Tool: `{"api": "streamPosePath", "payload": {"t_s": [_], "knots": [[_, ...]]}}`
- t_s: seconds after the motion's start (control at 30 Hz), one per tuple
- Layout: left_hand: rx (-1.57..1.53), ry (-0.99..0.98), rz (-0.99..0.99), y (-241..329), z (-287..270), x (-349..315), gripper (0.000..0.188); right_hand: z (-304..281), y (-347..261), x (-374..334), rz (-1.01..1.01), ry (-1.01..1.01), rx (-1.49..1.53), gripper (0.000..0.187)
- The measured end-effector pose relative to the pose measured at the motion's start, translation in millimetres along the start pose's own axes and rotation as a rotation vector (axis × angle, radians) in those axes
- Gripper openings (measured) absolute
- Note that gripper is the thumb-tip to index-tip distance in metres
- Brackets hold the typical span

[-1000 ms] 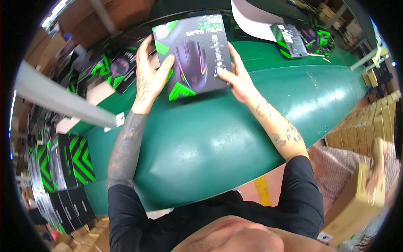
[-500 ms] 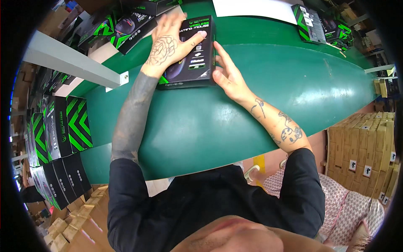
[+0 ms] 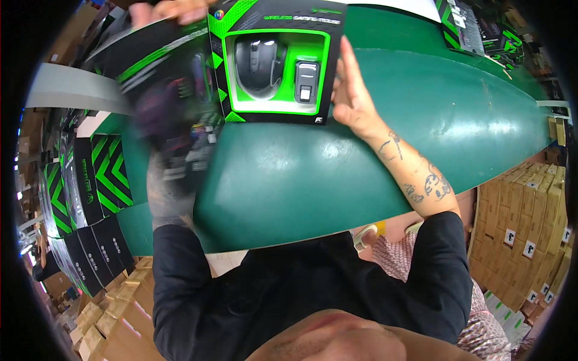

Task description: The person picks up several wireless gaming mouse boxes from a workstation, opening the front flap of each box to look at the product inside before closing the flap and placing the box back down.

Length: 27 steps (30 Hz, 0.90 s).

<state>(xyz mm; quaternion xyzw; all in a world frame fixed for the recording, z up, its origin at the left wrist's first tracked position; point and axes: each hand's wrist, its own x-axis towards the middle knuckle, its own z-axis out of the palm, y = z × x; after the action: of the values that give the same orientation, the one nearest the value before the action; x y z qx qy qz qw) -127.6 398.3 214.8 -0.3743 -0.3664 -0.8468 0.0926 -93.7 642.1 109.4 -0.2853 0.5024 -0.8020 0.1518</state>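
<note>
A black and green mouse box (image 3: 232,113) is at the far side of the green table, its front flap (image 3: 162,108) swung out to the left and blurred by motion. Through the window inside show a dark computer mouse (image 3: 257,63) and a small black piece (image 3: 307,81) beside it, in a bright green surround. My left hand (image 3: 177,9) grips the flap's upper edge; the flap hides part of my left forearm. Along the box's right side, my right hand (image 3: 355,99) holds it, fingers against the edge and partly behind it.
Stacked black and green boxes (image 3: 111,171) stand at the left, near a grey post (image 3: 72,90). More printed boxes (image 3: 457,27) and a white sheet (image 3: 409,7) lie at the far right. Brown cartons (image 3: 518,222) are piled at the right, others (image 3: 114,307) lower left.
The mouse box lay closed under my left hand; now its front flap is opened leftward, baring the window. My left hand moved up and left with the flap; the box appears tilted up.
</note>
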Motion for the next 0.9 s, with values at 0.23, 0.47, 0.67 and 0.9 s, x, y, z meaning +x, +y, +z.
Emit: {"api": "streamPosePath", "payload": {"t_s": [0.23, 0.47, 0.67, 0.9], "knots": [[-0.183, -0.453, -0.038, 17, -40, 9, 0.039, 15, -12, 1, -0.028, 0.044, -0.201, 0.103], [-0.043, -0.215, 0.026, 13, -5, 0, 0.034, 12, -9, 2, 0.000, 0.044, -0.106, 0.104], [0.646, 0.175, -0.094, 10, -23, -8, 0.037, 15, -17, 7, 0.070, 0.140, 0.026, 0.100], [0.407, 0.481, -0.908, -38, -51, -46, 0.040, -22, -19, 15, 0.184, 0.375, 0.464, 0.060]]}}
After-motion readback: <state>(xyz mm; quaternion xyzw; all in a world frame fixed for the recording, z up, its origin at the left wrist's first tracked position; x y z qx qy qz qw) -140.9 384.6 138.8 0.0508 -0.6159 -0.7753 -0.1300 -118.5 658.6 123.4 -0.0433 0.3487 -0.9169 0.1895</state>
